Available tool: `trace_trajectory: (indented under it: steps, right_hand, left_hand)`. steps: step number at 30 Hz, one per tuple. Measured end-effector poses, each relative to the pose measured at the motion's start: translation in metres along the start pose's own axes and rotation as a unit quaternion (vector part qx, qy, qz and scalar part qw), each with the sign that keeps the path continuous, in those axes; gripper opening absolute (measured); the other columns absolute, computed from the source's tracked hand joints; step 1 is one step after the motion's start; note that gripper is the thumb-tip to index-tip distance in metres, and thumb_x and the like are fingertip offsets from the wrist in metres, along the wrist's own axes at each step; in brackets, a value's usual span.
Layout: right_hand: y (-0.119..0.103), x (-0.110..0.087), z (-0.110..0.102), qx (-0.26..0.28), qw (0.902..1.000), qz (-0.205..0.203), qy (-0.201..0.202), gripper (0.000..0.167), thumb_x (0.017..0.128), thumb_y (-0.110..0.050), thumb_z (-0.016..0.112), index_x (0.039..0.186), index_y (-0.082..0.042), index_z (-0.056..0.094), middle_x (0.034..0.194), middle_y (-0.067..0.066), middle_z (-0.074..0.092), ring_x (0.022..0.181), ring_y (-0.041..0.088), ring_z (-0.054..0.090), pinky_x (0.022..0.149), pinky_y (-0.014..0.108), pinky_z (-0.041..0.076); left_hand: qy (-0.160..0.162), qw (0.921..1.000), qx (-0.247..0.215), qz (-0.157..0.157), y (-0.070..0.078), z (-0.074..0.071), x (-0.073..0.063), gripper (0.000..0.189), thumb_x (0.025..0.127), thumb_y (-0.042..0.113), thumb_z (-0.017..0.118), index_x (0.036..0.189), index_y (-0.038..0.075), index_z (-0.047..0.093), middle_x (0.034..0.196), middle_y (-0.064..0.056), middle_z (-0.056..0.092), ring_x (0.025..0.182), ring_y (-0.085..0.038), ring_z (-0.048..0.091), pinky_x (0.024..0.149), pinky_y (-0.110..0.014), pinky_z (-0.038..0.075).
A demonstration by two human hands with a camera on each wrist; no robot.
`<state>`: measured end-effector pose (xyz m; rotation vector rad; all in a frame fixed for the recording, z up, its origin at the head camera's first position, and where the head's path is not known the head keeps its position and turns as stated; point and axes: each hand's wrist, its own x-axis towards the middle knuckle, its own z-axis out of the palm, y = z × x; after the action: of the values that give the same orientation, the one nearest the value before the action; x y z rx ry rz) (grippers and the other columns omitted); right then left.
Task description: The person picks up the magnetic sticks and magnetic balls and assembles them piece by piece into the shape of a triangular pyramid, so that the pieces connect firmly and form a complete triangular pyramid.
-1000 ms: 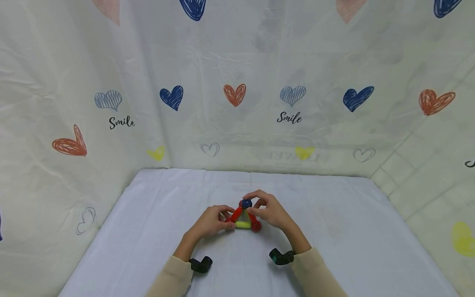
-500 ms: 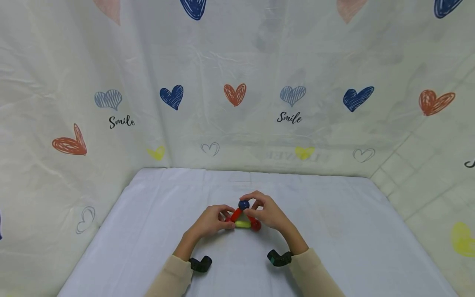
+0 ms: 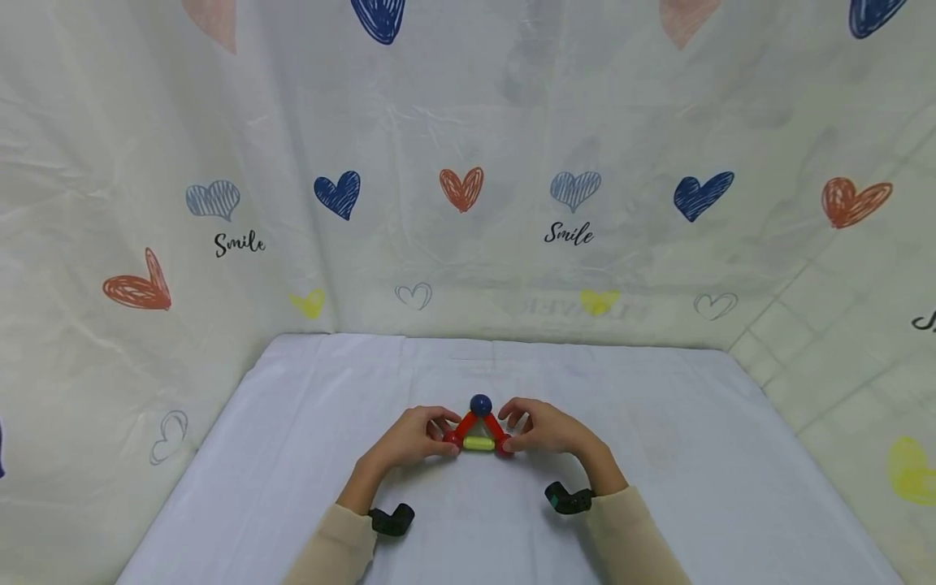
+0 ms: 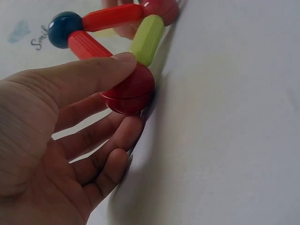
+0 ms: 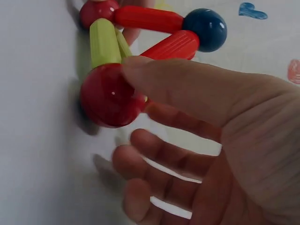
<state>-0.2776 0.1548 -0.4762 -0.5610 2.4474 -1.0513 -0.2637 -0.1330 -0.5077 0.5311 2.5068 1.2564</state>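
Observation:
A triangle built of magnetic rods and balls stands on the white cloth. A blue ball (image 3: 480,405) tops it, with a left red rod (image 3: 465,424) and a right red rod (image 3: 493,426) sloping down. A lime rod (image 3: 478,444) joins the two lower red balls; part of another lime rod (image 5: 123,44) shows behind in the right wrist view. My left hand (image 3: 415,436) pinches the left red ball (image 4: 131,91) between thumb and fingers. With thumb and forefinger, my right hand (image 3: 548,426) holds the right red ball (image 5: 110,96); its other fingers are loosely bent.
The white cloth (image 3: 292,439) covers the table. Behind it hangs a pale curtain (image 3: 512,122) printed with hearts. A dark wrist camera (image 3: 392,520) sits on the left wrist and another dark wrist camera (image 3: 569,498) on the right.
My right hand has let go near the blue ball and moved down to the right red ball. The blue ball has shifted slightly left. My left hand keeps its hold.

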Motion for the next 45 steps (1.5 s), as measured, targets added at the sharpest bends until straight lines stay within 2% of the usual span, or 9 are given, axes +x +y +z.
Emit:
trace_trajectory:
  steps: [3, 14, 24, 33, 45]
  right_hand:
    - [0.0022, 0.0013, 0.0016, -0.017, 0.9997, -0.006, -0.016, 0.041, 0.086, -0.023, 0.082, 0.122, -0.014, 0.063, 0.109, 0.004, 0.066, 0.091, 0.020, 0.058, 0.078, 0.035, 0.051]
    - [0.0051, 0.0047, 0.0054, -0.025, 0.9997, -0.004, -0.006, 0.041, 0.088, -0.025, 0.081, 0.124, -0.017, 0.063, 0.108, 0.004, 0.066, 0.091, 0.020, 0.058, 0.077, 0.035, 0.053]
    - [0.0070, 0.0066, 0.0069, -0.022, 0.9997, 0.002, -0.011, 0.043, 0.087, -0.023, 0.082, 0.124, -0.018, 0.063, 0.108, 0.003, 0.066, 0.092, 0.020, 0.058, 0.077, 0.034, 0.052]
    - [0.0064, 0.0070, 0.0074, -0.016, 0.9996, 0.009, -0.021, 0.043, 0.087, -0.019, 0.081, 0.125, -0.016, 0.063, 0.109, 0.004, 0.065, 0.092, 0.020, 0.058, 0.076, 0.033, 0.053]
    - [0.0049, 0.0072, 0.0040, -0.013, 0.9996, -0.004, -0.024, 0.041, 0.088, -0.019, 0.080, 0.125, -0.015, 0.062, 0.109, 0.004, 0.065, 0.092, 0.021, 0.058, 0.076, 0.035, 0.052]
  left_hand:
    - [0.006, 1.0000, -0.002, -0.004, 0.0001, 0.0005, -0.0007, 0.045, 0.084, 0.028, 0.085, 0.125, 0.018, 0.070, 0.099, 0.003, 0.069, 0.086, -0.017, 0.061, 0.073, -0.027, 0.054]
    - [0.024, 0.9995, -0.008, -0.019, -0.0025, 0.0039, -0.0005, 0.046, 0.085, 0.031, 0.084, 0.127, 0.020, 0.069, 0.100, 0.003, 0.068, 0.085, -0.018, 0.059, 0.072, -0.026, 0.053]
    - [0.019, 0.9997, -0.007, -0.015, -0.0074, 0.0044, 0.0013, 0.046, 0.086, 0.032, 0.084, 0.128, 0.022, 0.069, 0.101, 0.003, 0.069, 0.086, -0.017, 0.060, 0.073, -0.025, 0.053]
    - [0.016, 0.9997, -0.010, -0.012, -0.0060, 0.0021, -0.0014, 0.046, 0.086, 0.030, 0.083, 0.128, 0.020, 0.069, 0.102, 0.003, 0.068, 0.087, -0.018, 0.060, 0.073, -0.027, 0.053]
    - [0.014, 0.9998, -0.005, -0.009, -0.0048, 0.0001, 0.0004, 0.046, 0.087, 0.029, 0.083, 0.130, 0.020, 0.068, 0.103, 0.002, 0.068, 0.087, -0.017, 0.060, 0.072, -0.026, 0.053]
